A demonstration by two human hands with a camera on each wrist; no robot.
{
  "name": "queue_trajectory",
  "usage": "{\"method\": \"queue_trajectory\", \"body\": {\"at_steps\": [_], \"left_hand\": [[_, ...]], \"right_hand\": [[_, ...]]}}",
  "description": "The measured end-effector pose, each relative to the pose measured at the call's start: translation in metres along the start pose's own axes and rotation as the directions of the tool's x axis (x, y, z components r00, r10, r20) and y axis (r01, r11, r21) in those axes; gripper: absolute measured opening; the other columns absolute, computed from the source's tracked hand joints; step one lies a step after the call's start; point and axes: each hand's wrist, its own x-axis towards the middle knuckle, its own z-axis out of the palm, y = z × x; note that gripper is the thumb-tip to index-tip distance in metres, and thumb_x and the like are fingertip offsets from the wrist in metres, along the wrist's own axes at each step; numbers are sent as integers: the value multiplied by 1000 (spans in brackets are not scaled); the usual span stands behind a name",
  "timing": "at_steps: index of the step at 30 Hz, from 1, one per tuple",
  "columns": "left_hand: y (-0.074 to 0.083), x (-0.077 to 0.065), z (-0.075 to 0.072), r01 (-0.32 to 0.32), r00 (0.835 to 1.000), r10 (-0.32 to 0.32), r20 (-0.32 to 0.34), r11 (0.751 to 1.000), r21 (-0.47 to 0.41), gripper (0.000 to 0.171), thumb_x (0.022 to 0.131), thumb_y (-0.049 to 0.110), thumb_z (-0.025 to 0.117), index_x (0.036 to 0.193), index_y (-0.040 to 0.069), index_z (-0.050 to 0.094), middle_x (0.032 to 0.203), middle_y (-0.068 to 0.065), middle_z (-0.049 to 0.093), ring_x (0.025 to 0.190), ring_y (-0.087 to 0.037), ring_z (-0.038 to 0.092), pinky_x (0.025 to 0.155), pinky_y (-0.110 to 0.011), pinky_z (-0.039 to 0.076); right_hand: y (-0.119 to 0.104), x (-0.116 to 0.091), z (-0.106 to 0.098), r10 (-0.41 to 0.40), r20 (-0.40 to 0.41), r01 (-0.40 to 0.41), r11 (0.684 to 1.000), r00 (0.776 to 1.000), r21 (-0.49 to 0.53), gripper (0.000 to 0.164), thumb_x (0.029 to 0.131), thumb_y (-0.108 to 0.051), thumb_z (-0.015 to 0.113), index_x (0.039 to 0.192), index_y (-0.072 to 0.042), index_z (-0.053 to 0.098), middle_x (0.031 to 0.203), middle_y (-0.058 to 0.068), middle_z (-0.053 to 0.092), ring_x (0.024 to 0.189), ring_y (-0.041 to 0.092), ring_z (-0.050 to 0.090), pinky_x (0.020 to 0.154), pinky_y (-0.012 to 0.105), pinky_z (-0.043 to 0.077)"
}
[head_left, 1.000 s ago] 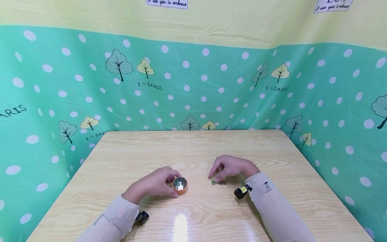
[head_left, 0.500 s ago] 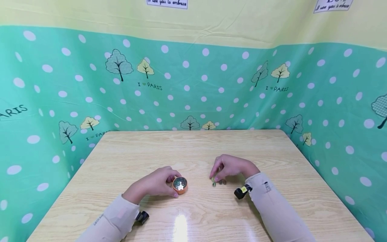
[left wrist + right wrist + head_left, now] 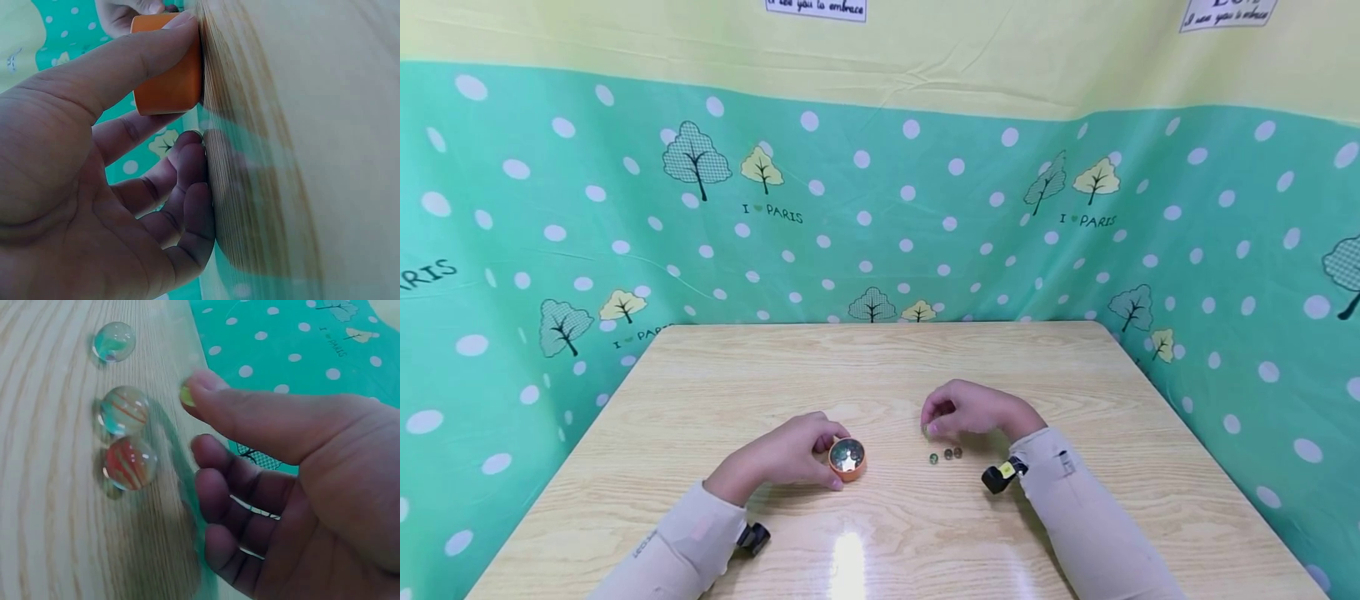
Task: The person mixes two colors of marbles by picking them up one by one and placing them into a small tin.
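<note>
My left hand (image 3: pixel 792 450) holds a small round orange container (image 3: pixel 167 84) upright on the table, thumb on the near side and a finger round the back. In the head view its inside looks dark and glassy with a bright glint. To the right, my right hand (image 3: pixel 973 408) pinches a yellow-green marble (image 3: pixel 186 396) between thumb and finger, lifted from the table; most of it is hidden by the thumb. Below that hand lie three clear glass marbles: one with a green swirl (image 3: pixel 114 342), one with orange and teal lines (image 3: pixel 125 410) and a red-striped one (image 3: pixel 130 464).
The light wood-grain table (image 3: pixel 880 367) carries all of this. A green dotted cloth (image 3: pixel 880 208) with printed trees hangs behind and at both sides. A black wrist camera (image 3: pixel 997 478) sits on the right sleeve, another (image 3: pixel 753 539) on the left.
The right hand has picked up the yellow-green marble from the group and raised it slightly. A green marble beside it has rolled a little to the right. The left hand and container stay put.
</note>
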Motion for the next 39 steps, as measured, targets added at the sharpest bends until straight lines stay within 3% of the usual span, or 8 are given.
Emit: {"method": "queue_trajectory", "body": {"at_steps": [9,18,25,30,36,39], "left_hand": [[2,0,0,20,1000,-20,4,1000,-3,56,72,34,96,122,22,72,101,1,58,93,-20,52,81,-38,43],[2,0,0,26,1000,-26,7,1000,-9,57,73,34,96,122,21,71,101,1,58,93,-20,52,81,-38,44],[2,0,0,24,1000,-24,6,1000,-2,57,73,33,96,122,20,71,101,1,58,94,-20,53,82,-38,44],[2,-1,0,23,1000,-23,1,1000,-2,57,73,33,96,122,20,71,100,1,58,93,-21,53,82,-38,44],[2,-1,1,26,1000,-26,1,1000,1,56,73,33,96,121,21,72,101,1,58,94,-21,53,82,-38,43],[2,-1,1,24,1000,-24,1,1000,2,56,73,33,96,122,21,72,100,1,58,93,-21,53,81,-38,43]], "right_hand": [[-6,2,-1,18,-129,-17,1000,991,11,7,102,-26,68,102,-19,66,99,-4,65,94,16,60,82,33,51],[-16,4,-1,-25,-258,30,999,966,15,6,101,-24,69,104,-22,64,114,-4,61,116,18,59,103,48,49],[-27,5,-1,-60,-320,67,998,945,11,7,101,-23,69,106,-20,66,128,1,61,124,21,57,99,47,51],[-33,6,2,-96,-374,86,995,923,-43,5,102,-25,68,105,-22,69,133,3,61,129,22,56,100,55,51],[-42,8,6,-118,-406,90,992,906,-87,6,101,-31,68,104,-27,70,134,-2,61,129,19,56,97,47,52],[-47,8,9,-129,-417,101,991,900,-90,9,99,-33,70,103,-26,71,133,-3,61,128,20,56,97,49,52]]}}
